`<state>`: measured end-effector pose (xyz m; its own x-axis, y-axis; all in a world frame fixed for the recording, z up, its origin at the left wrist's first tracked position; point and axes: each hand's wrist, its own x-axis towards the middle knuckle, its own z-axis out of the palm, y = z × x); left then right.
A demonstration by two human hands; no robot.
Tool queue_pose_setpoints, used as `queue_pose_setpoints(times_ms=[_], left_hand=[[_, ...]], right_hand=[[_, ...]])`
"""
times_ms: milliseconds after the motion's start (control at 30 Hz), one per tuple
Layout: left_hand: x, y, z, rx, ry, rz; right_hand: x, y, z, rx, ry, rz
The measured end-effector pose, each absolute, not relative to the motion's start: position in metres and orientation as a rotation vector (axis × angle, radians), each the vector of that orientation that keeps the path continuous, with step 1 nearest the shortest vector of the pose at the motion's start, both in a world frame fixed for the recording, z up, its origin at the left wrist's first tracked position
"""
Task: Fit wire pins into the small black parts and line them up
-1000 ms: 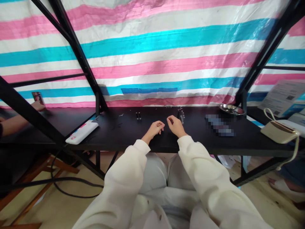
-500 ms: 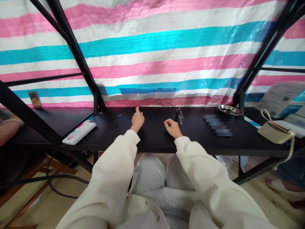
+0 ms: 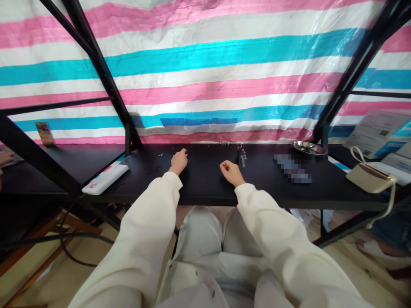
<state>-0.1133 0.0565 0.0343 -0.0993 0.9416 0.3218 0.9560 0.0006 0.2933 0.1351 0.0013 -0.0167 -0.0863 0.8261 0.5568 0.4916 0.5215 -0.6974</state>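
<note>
My left hand is low over the black table, left of the middle. Its fingers are loosely bent and a little apart, and I see nothing held in them. To its right, my right hand is closed in a pinch; whatever it may hold is too small or hidden. Just beyond the right hand lie a cluster of small clear pieces and a thin dark upright item. Tiny white scraps lie left of my left hand. More small pieces sit along the back edge.
A white power bank lies at the left, and a metal dish stands back right beside a blurred item. A beige pouch is far right. Black frame posts flank the table before a striped sheet. Another person's hand shows far left.
My left hand has shifted a little left and nearer to me, its index finger now turned more to the right. My right hand has hardly moved. The other person's arm at far left has drawn back.
</note>
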Motion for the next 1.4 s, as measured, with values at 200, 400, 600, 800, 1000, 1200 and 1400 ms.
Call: queue_pose_setpoints(times_ms=[200,400,600,800,1000,1200,1400], left_hand=[[-0.097,0.057,0.026,-2.259,-2.163,-1.183],[-0.048,0.032,0.02,-2.768,-1.96,-2.072],[-0.016,0.008,0.009,-2.943,-1.831,-2.365],[-0.019,0.006,0.005,-2.844,-1.839,-2.501],[-0.025,0.008,0.004,-2.574,-1.893,-2.609],[-0.025,0.007,0.004,-2.494,-1.95,-2.539],[-0.028,0.011,-0.001,-2.305,-1.892,-2.533]], right_hand=[[0.135,0.001,-0.016,-1.112,-1.721,0.408],[0.136,0.001,-0.014,-1.113,-1.638,0.485],[0.133,0.0,-0.015,-0.997,-1.574,0.656],[0.134,0.003,-0.015,-0.928,-1.526,0.685],[0.136,0.003,-0.016,-0.947,-1.497,0.66],[0.137,0.001,-0.017,-1.066,-1.636,0.538],[0.142,0.002,-0.019,-1.227,-1.817,0.199]])
